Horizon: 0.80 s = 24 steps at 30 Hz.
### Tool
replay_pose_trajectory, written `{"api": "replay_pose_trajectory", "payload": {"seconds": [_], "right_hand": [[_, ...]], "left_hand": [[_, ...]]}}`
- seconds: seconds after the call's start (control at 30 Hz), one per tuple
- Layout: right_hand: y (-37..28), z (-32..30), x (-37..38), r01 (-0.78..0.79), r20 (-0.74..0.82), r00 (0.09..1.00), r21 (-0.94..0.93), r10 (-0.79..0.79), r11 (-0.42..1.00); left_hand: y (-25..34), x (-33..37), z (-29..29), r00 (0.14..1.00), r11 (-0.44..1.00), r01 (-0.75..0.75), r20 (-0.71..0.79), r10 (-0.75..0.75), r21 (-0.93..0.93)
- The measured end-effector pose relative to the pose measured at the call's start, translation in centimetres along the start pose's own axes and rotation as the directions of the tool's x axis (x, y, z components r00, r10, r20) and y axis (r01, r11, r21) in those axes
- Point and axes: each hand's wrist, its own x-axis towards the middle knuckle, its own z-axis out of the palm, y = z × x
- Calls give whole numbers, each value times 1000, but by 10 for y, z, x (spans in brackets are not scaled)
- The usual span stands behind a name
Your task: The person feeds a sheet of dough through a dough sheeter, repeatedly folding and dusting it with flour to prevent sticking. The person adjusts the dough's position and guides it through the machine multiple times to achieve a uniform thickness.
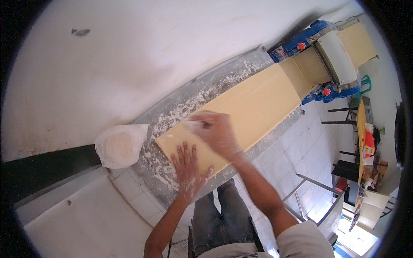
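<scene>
Resting with its fingers spread, the person's left hand point(187, 170) lies on the near left end of a long, pale yellow sheet of dough point(254, 103); the right hand point(217, 131), blurred and bent at the knuckles, is over the same end, and whether it pinches anything cannot be told; the sheet stretches along a grey table point(170, 103) dusted with white flour point(165, 167); beside its left end sits a whitish plastic bag point(118, 148); beyond its far right end stands a blue-and-white roller machine point(337, 56).
</scene>
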Motion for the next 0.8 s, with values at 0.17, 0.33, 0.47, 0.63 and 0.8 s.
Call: {"api": "replay_pose_trajectory", "payload": {"seconds": [0.17,0.33,0.47,0.63,0.8], "right_hand": [[96,-101,-3,-79,-196,976,-713,-90,697],[148,-79,9,14,-135,970,-802,-204,597],[172,-132,11,-67,-188,968,-833,-168,549],[199,-249,5,-370,-434,895,-854,-108,366],[170,-115,15,-106,-197,976,-807,-97,581]], "left_hand": [[-8,27,-13,1000,998,28,-6,-28,58],[0,42,-2,997,978,79,-38,-73,194],[19,21,-1,996,975,-17,88,-3,223],[29,13,-7,995,978,-5,94,-15,207],[26,13,3,997,971,16,72,-34,240]]}}
